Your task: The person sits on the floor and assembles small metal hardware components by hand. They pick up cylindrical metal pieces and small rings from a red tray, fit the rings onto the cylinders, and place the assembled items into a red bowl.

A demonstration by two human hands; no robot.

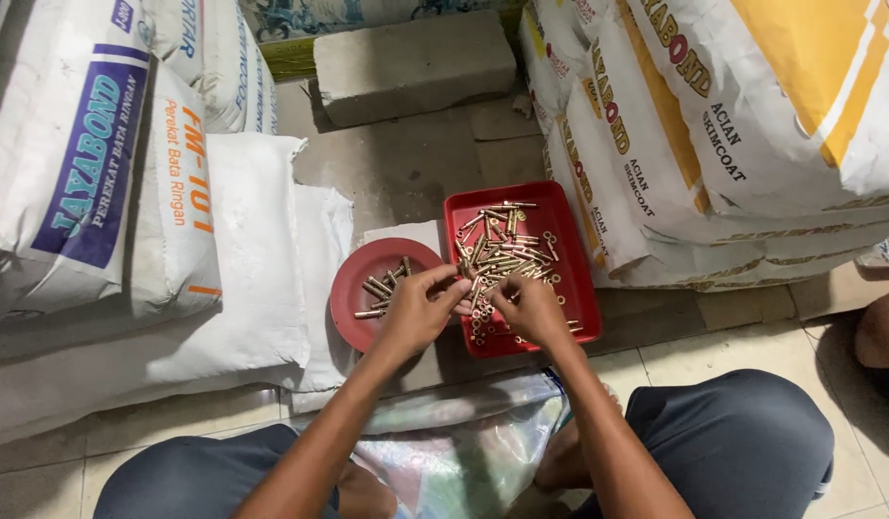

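Two hands, left hand (pixel 415 309) and right hand (pixel 529 308), meet with fingers pinching one brass fastener (pixel 475 293) between round red dish (pixel 353 288) at nine o'clock and red tray (pixel 560 231) at three o'clock.

Both hands (pixel 473 308) over red tray (pixel 579 279)

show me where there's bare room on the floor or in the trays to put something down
Bare floor lies between the grey block and the red rectangular tray. The round red tray is bare on its left half. Crowded: the rectangular tray, full of brass bolts, with the left hand and right hand meeting at its near-left edge.
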